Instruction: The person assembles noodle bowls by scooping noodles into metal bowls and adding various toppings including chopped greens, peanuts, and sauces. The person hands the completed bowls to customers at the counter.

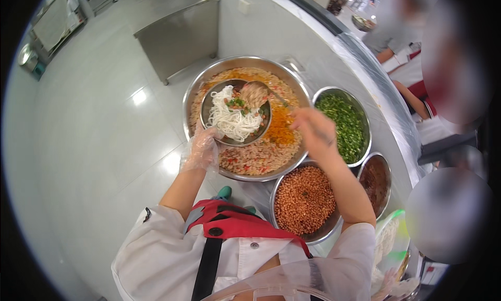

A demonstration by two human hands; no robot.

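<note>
My left hand (202, 146), in a clear plastic glove, is closed on the near-left rim of a metal bowl (267, 119). White noodles (235, 124) fill the bowl, with chopped greens and brown bits on top. My right hand (317, 131) is closed round the handle of a ladle (279, 98), somewhat blurred. Pale minced filling (254, 94) fills the ladle's head, which is over the bowl's far right side. Beneath the bowl is a large metal basin (188, 118) of minced mixture with red bits and orange oil.
To the right stand a basin of chopped greens (340, 126), a basin of roasted peanuts (305, 199) and a bowl of dark brown sauce (374, 181). A green-rimmed container (391, 238) holds white noodles. Other people work beyond the counter edge (360, 56). A steel cabinet (180, 37) stands behind.
</note>
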